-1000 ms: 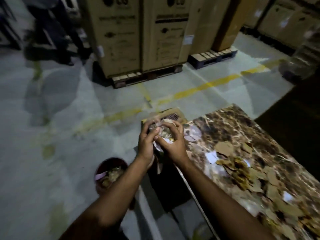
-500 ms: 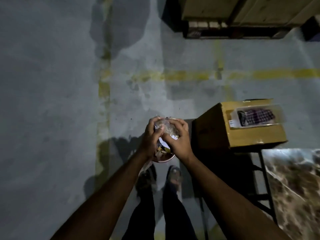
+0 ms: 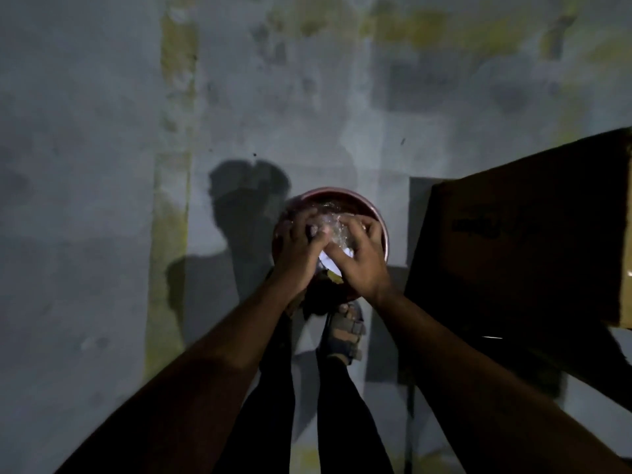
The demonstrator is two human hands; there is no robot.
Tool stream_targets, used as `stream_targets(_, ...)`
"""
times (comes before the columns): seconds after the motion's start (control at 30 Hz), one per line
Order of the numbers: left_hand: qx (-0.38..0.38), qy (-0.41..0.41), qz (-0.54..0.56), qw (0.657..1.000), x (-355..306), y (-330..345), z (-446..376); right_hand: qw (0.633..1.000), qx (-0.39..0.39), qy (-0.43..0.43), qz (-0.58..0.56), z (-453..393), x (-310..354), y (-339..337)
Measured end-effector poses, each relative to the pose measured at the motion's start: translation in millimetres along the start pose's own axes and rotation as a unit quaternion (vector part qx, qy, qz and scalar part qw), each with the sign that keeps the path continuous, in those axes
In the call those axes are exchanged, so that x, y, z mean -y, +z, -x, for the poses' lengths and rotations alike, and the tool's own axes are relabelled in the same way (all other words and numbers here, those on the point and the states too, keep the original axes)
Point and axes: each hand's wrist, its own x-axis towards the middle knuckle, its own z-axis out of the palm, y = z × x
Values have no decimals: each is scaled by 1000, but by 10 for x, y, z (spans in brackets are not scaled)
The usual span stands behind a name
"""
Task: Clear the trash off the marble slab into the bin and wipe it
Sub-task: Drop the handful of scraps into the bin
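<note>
**Scraps could miss the bin**

I am holding my left hand [image 3: 297, 249] and right hand [image 3: 359, 258] together over the red bin [image 3: 345, 196] on the floor, both cupping a wad of crinkly clear plastic trash [image 3: 330, 223]. If I am letting go unevenly, light bits may be drifting past the rim onto my sandalled foot [image 3: 345, 331]. The marble slab is not showing here.

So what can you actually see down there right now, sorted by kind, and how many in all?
Hands: 2, left hand and right hand
Bins: 1, bin
Trash wads: 1, plastic wad
Cardboard boxes: 1, box
Sandals: 1, sandal
Total: 6
</note>
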Motion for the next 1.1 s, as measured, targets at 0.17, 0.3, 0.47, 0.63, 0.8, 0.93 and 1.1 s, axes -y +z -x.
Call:
stream_targets(0.17, 85, -70, -159, 981, 123, 89, -55, 989, 108, 18, 102, -130, -347, -72)
stream_targets(0.3, 112, -78, -297, 945, 159, 13, -91, 960, 197, 54, 191, -149, -346, -216)
stream_targets(0.47, 122, -18, -367, 922, 205, -74, -94, 951, 199, 71, 227, -180, -314, -271)
stream_targets(0.63, 187, 70, -538, 819, 433, -57, -223, 890, 295, 83, 338, -353, -536, -63)
stream_targets(0.8, 197, 97, -606, 764, 808, 146, -493, 857, 322, 31, 401, -571, -953, 200)
stream_targets(0.93, 207, 67, -592, 776, 1031, 309, -751, 848, 317, 31, 424, -781, -1226, 406)
stream_targets(1.1, 194, 72, -579, 788, 1351, 496, -981, 843, 301, 9, 446, -892, -1491, 573)
